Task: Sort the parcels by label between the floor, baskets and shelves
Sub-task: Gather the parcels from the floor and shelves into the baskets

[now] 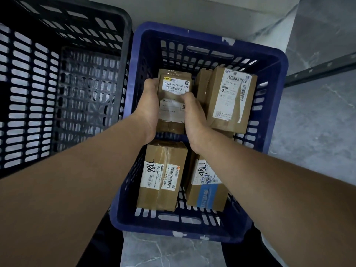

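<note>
I have both hands down inside the blue basket (277, 60), clamped on one brown parcel (174, 87) with a label reading 502B P021-00. My left hand (149, 105) wraps its left edge, thumb on top; my right hand (192, 114) grips the right edge, fingers curled over the label. I think the parcel is lifted a little off the basket floor, but from this angle I cannot be sure. Just right of my grip a taller parcel (231, 99) leans, its white label torn. Nearer me, under my wrists, lie two parcels marked 786: one (163, 176) below my left wrist, one with blue tape (208, 191) below my right. Left of my grip stands the black basket (57, 89).
</note>
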`<state>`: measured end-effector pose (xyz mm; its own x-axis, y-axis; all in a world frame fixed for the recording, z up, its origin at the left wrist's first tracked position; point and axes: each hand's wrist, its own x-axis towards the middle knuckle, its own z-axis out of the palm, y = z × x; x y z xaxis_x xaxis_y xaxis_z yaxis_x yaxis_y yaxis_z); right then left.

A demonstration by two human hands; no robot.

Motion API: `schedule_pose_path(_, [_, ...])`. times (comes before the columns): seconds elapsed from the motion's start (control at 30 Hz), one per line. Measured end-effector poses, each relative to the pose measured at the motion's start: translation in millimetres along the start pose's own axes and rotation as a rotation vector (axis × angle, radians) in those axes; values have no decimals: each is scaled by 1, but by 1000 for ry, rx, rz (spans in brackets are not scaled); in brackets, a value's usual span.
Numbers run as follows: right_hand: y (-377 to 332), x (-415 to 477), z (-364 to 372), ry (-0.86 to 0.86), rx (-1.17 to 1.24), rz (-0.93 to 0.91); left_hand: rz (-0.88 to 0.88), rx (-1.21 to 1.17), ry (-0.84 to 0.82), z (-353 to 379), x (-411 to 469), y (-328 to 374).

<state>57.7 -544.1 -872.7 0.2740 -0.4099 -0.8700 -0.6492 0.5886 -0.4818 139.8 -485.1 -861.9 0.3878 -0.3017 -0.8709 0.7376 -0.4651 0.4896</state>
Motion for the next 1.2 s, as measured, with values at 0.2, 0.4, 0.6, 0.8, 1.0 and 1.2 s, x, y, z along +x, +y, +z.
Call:
schedule_pose_path(0.2, [1,-29,2,45,-3,-86,39,-48,-48,0,-23,-4])
schedule_pose_path(0.4, [-16,-70,11,53,92,-87,57,-11,-122,-9,-74,20])
schedule_pose_path(0.6, [-53,-133,13,2,99,-113,105,87,-146,-28,-134,58])
schedule_pose_path(0.8, [-102,-217,26,-57,155,-178,184,193,-91,-43,-228,119])
schedule_pose_path(1.0, [-156,-316,47,-3,214,-221,240,184,-121,-77,-324,179])
schedule_pose_path(1.2, [-214,-430,62,36,257,-316,389,134,-118,-100,-416,241])
